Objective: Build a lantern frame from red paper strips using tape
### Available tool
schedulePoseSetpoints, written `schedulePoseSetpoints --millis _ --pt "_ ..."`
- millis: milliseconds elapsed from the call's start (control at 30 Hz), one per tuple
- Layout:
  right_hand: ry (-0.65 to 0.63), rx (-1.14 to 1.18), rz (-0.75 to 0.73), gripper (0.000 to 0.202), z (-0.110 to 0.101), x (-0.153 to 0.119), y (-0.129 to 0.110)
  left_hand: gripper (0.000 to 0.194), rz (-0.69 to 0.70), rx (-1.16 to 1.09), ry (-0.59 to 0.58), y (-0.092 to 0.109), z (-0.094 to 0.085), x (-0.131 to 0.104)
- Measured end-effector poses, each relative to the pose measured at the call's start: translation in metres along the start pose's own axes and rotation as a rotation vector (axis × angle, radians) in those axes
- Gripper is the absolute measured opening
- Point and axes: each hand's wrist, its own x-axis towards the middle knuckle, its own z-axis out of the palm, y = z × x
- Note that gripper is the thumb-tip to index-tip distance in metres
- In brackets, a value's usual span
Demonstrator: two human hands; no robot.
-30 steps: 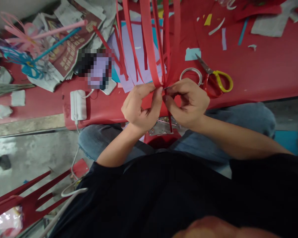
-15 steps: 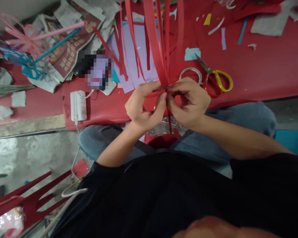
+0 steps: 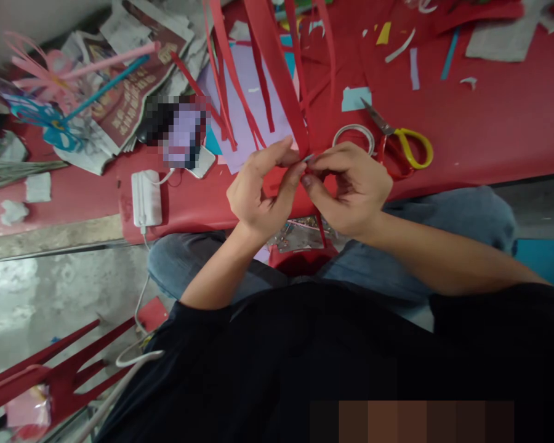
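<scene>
Long red paper strips fan upward from a gathered base between my two hands. My left hand pinches that base between thumb and fingers, with the index finger partly lifted. My right hand is closed at the same spot, its thumb and index finger meeting beside a small pale sliver at the join. One red strip end hangs below the hands. Just beyond my right hand lie a wire coil and yellow-handled scissors.
Purple paper sheets lie behind the strips on the red table. A white power bank with a cable is at the left edge. Newspaper and pink and blue paper flowers fill the back left.
The strips have tilted left and spread apart. My left hand has shifted slightly left, its index finger raised. The pale sliver now shows between the hands.
</scene>
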Motion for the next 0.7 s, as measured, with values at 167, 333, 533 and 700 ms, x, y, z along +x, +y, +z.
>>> schedulePoseSetpoints --millis 167,333,533,700 --pt "0.022 0.008 -0.076 0.011 -0.001 0.004 -0.001 0.037 0.011 -0.016 -0.028 -0.005 -0.002 -0.002" --pt "-0.005 0.093 -0.051 0.014 0.001 0.004 0.004 0.026 0.013 -0.067 0.051 0.005 0.0 0.004" --pt "0.007 0.083 -0.134 0.017 0.004 0.002 0.01 0.027 -0.049 -0.359 0.117 0.001 0.003 0.013" --pt "0.061 0.09 -0.136 0.029 0.008 0.0 0.013 0.049 -0.254 -0.372 0.037 -0.005 0.002 0.011"
